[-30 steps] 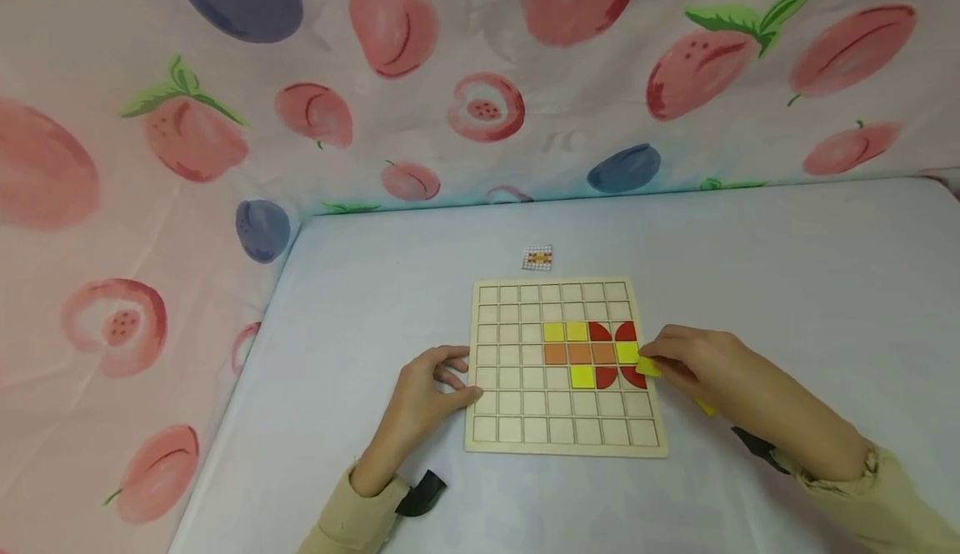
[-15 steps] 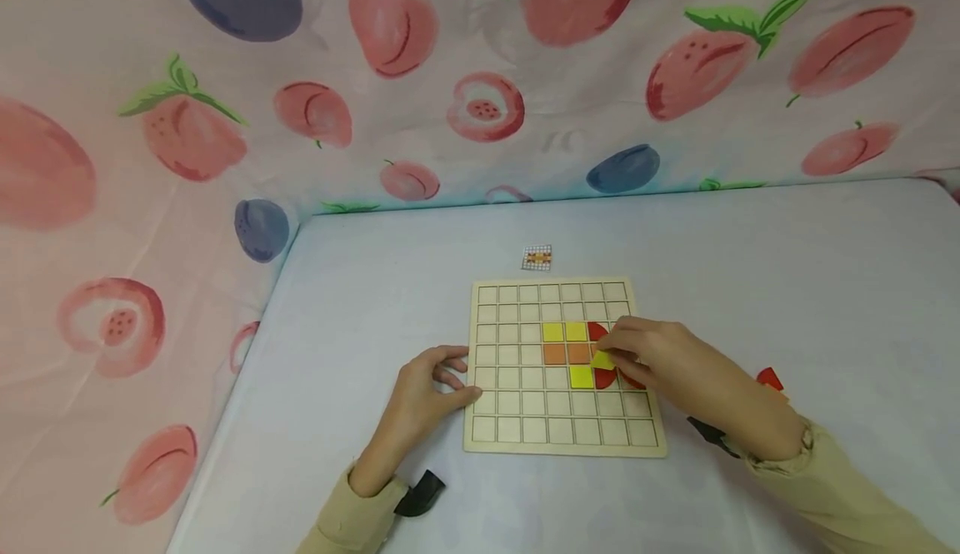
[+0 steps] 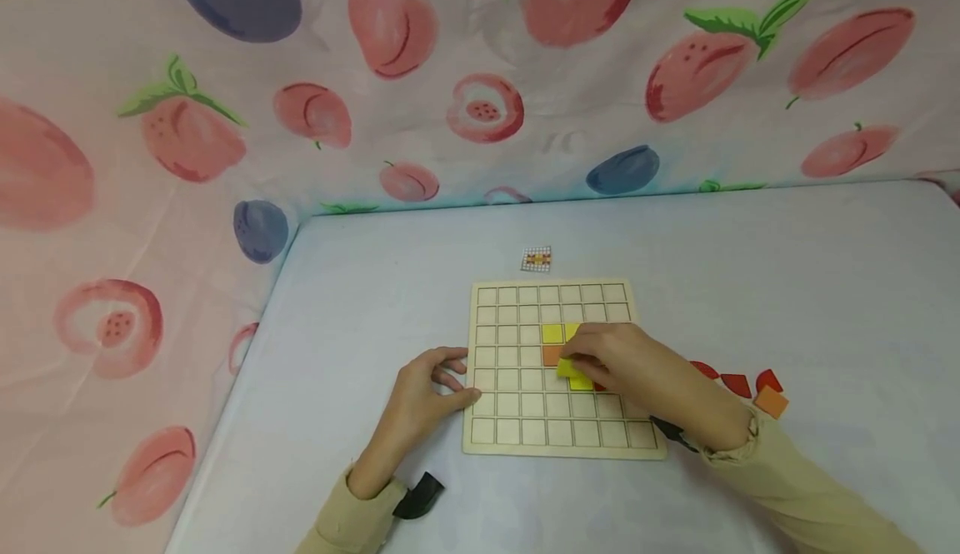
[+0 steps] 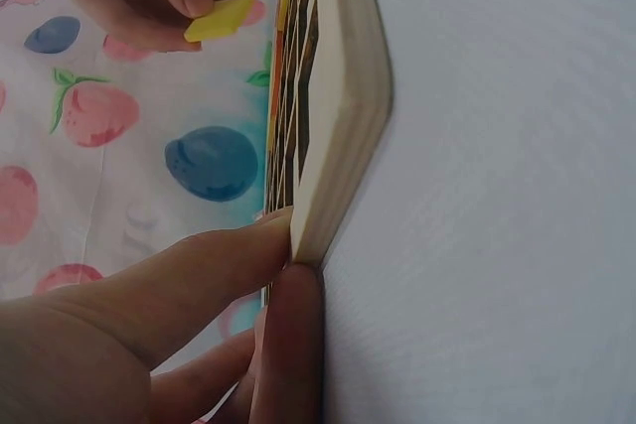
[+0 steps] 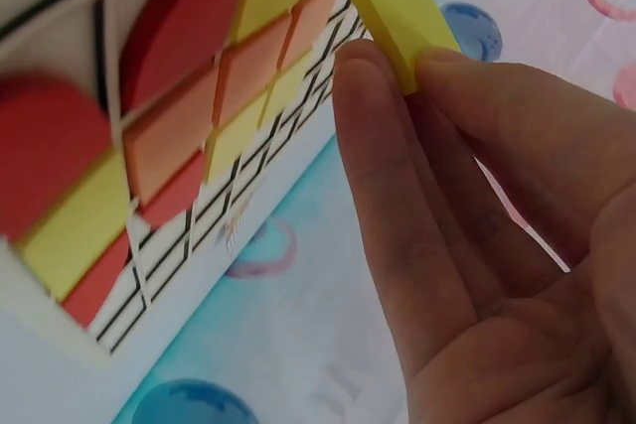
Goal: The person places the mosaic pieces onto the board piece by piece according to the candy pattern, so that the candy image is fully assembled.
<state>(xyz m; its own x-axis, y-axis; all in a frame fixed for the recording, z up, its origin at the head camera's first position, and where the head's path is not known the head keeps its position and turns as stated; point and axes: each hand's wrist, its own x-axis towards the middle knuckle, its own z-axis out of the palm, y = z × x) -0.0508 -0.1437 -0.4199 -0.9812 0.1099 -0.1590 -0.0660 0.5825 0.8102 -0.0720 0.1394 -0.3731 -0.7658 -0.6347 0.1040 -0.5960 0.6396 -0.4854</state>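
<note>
Between the thumb and fingertips of my right hand (image 3: 617, 360) is a square yellow tile (image 5: 409, 19), held tilted above the wooden grid board (image 3: 510, 405). On the board sit yellow tiles (image 3: 552, 334), orange tiles (image 3: 551, 356) and red rounded pieces (image 5: 189, 22); my right hand hides part of them in the head view. The left hand (image 3: 426, 385) pinches the board's left edge, its thumb on the rim and a finger against the side in the left wrist view. The held tile shows above the board there too.
Beyond the board lies a small pattern card (image 3: 536, 259). Red pieces (image 3: 737, 385) and an orange tile (image 3: 771, 401) lie loose on the white table (image 3: 360, 287), right of the board. A fruit-print cloth (image 3: 480, 37) hangs behind.
My right hand has carried the yellow tile leftward from the board's right edge to over its middle, uncovering loose pieces at the right. The left hand has stayed on the board's edge.
</note>
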